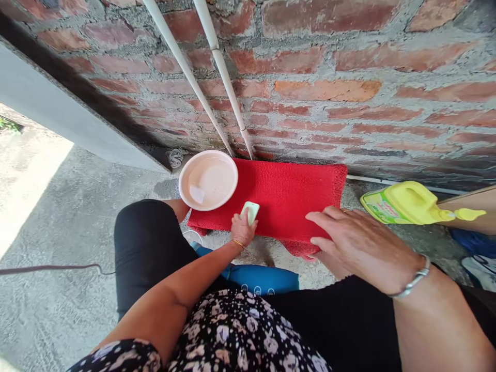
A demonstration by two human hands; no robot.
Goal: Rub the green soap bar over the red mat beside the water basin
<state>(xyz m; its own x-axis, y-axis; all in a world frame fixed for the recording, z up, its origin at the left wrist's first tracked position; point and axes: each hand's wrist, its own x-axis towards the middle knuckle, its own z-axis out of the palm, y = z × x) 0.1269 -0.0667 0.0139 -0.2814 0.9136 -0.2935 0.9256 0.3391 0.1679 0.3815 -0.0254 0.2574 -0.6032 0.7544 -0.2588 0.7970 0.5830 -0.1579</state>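
Note:
A pale green bar of soap (251,211) sits in my left hand (243,229), its fingers closed round the near end. That hand is low over the front half of a red cloth (289,194) spread on a low surface. On the right, my right hand (341,235) hovers near the cloth's front right corner, fingers apart, with nothing in it. A pink basin (185,195) of water stands at the cloth's left end, and something whitish shows in the water.
A yellow detergent jug (414,203) lies tilted on the floor to the right. Two white pipes (228,88) run down the brick wall (329,90) behind the cloth. A blue item (267,279) shows between my knees. A cable (50,268) lies along the concrete floor at left.

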